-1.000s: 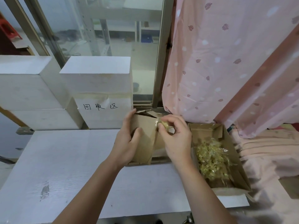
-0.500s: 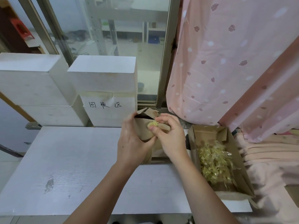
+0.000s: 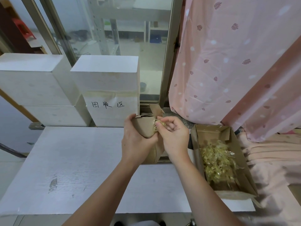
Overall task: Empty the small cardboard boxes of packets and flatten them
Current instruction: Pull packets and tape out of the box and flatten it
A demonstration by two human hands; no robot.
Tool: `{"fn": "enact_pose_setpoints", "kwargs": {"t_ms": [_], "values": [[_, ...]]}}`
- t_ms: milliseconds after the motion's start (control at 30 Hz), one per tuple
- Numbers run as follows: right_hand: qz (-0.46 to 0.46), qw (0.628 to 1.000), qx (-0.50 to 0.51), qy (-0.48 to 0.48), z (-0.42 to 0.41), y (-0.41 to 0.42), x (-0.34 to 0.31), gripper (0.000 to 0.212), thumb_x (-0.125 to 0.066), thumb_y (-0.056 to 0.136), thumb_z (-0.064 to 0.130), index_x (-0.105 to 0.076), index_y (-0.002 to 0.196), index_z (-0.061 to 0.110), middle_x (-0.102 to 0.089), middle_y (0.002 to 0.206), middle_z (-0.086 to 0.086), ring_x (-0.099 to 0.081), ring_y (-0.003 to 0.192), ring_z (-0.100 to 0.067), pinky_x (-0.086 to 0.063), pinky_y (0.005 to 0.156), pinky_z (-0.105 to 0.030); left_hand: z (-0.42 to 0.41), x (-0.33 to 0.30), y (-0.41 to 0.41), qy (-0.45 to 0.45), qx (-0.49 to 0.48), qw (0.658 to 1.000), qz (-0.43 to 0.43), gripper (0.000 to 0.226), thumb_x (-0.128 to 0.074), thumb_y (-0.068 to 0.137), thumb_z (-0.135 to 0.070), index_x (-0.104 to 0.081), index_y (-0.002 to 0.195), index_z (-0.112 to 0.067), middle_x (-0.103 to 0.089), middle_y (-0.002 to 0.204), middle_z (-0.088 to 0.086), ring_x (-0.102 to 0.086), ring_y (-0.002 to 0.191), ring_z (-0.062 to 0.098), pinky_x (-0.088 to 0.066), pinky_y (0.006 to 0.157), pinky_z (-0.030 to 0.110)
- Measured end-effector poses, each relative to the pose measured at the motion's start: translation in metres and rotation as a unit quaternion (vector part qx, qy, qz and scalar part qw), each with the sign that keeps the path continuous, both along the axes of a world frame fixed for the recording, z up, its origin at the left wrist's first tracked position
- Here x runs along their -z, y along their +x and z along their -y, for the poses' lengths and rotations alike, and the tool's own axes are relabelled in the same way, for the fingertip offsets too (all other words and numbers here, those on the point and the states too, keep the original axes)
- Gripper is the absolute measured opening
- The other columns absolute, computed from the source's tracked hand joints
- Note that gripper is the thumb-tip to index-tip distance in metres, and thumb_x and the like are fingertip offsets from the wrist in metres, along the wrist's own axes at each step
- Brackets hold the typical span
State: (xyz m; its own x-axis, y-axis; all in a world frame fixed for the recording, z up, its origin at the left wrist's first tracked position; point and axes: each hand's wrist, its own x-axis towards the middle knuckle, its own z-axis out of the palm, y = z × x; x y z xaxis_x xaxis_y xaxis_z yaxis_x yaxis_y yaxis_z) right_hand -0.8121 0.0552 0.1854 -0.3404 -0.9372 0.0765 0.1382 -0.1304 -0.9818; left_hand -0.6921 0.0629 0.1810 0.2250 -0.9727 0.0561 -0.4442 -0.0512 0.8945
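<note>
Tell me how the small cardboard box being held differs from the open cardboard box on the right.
The small box is gripped by the left hand above the white table; the open box lies beside the table.
The right hand is pinching a yellowish packet at the small box's end; the open box holds a pile of packets.
Both are brown cardboard.

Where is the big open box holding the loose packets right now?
In the head view, the open cardboard box sits at the table's right edge, just right of the right hand, below the pink curtain.
</note>
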Motion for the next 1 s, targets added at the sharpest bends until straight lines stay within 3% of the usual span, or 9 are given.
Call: {"fn": "enact_pose_setpoints", "kwargs": {"t_ms": [167,300,433,600,667,767,867,933,1000], "values": [[-0.001,0.999,0.009,-0.036,-0.003,-0.001,0.0,0.022,-0.076,0.084,-0.009,-0.063,0.088,0.009,-0.078,0.098,-0.009,-0.075,0.098,-0.025,-0.058,0.092,-0.042,0.003,-0.001,0.003,0.009,0.008,1.0,-0.029,0.095,-0.091,0.069,-0.049,-0.032,0.142,-0.039,-0.049,0.136,-0.02,-0.053,0.123,0.007,-0.049,0.104,0.04],[-0.142,0.988,0.017,-0.054,-0.009,-0.003,0.002,0.017,-0.08,0.085,0.006,-0.068,0.086,0.017,-0.074,0.089,0.004,-0.071,0.091,-0.018,-0.058,0.086,-0.041,0.003,0.0,0.003,0.02,0.011,0.999,-0.038,0.093,-0.089,0.07,-0.055,-0.031,0.141,-0.039,-0.051,0.136,-0.017,-0.055,0.122,0.01,-0.049,0.105,0.043],[-0.256,0.964,-0.027,-0.073,-0.01,-0.005,0.002,0.009,-0.075,0.087,0.03,-0.069,0.092,0.028,-0.069,0.088,0.014,-0.066,0.09,-0.016,-0.053,0.084,-0.049,0.006,0.003,0.006,0.026,0.009,0.999,-0.03,0.096,-0.087,0.074,-0.055,-0.03,0.148,-0.033,-0.051,0.144,-0.01,-0.054,0.129,0.016,-0.049,0.106,0.048],[-0.296,0.952,-0.077,-0.033,-0.008,-0.017,0.0,0.019,-0.071,0.093,0.025,-0.072,0.112,0.03,-0.064,0.101,0.023,-0.052,0.112,-0.009,-0.046,0.097,-0.032,0.005,0.002,0.007,0.018,0.012,1.0,-0.005,0.101,-0.088,0.072,-0.055,-0.029,0.15,-0.031,-0.046,0.147,-0.013,-0.051,0.132,0.012,-0.047,0.103,0.036],[-0.28,0.957,-0.077,-0.022,-0.008,-0.027,0.0,0.018,-0.074,0.092,0.018,-0.075,0.108,0.028,-0.067,0.103,0.017,-0.054,0.111,-0.01,-0.046,0.092,-0.027,0.002,0.004,0.004,0.009,0.021,1.0,0.005,0.102,-0.09,0.071,-0.052,-0.029,0.151,-0.032,-0.044,0.148,-0.015,-0.05,0.132,0.009,-0.044,0.101,0.031],[-0.195,0.977,-0.087,-0.004,-0.009,-0.041,0.002,0.034,-0.084,0.082,0.015,-0.075,0.098,0.044,-0.069,0.106,0.004,-0.065,0.103,-0.018,-0.055,0.089,-0.033,-0.001,0.011,-0.008,-0.001,0.034,0.999,0.01,0.102,-0.089,0.07,-0.054,-0.03,0.15,-0.033,-0.043,0.146,-0.017,-0.048,0.134,0.007,-0.041,0.1,0.027],[-0.161,0.984,-0.079,0.012,-0.015,-0.052,0.005,0.043,-0.09,0.074,0.012,-0.076,0.09,0.05,-0.064,0.109,0.001,-0.065,0.103,-0.024,-0.056,0.092,-0.033,0.002,0.018,-0.019,0.013,0.025,1.0,-0.007,0.109,-0.087,0.061,-0.07,-0.029,0.148,-0.037,-0.046,0.146,-0.016,-0.048,0.136,0.011,-0.047,0.107,0.037],[-0.12,0.99,-0.071,0.036,-0.022,-0.063,0.008,0.036,-0.091,0.073,0.014,-0.079,0.091,0.044,-0.069,0.106,0.002,-0.067,0.102,-0.024,-0.057,0.093,-0.037,0.005,0.022,-0.026,0.027,0.013,1.0,-0.004,0.112,-0.087,0.057,-0.072,-0.028,0.146,-0.039,-0.048,0.146,-0.013,-0.05,0.136,0.013,-0.05,0.108,0.046],[-0.058,0.994,-0.065,0.066,-0.028,-0.078,0.013,0.031,-0.089,0.076,0.013,-0.078,0.098,0.031,-0.075,0.093,0.005,-0.069,0.092,-0.018,-0.058,0.089,-0.039,0.007,0.027,-0.036,0.022,0.017,1.0,-0.011,0.11,-0.092,0.06,-0.062,-0.03,0.147,-0.035,-0.048,0.146,-0.012,-0.05,0.135,0.013,-0.048,0.111,0.045]]}}
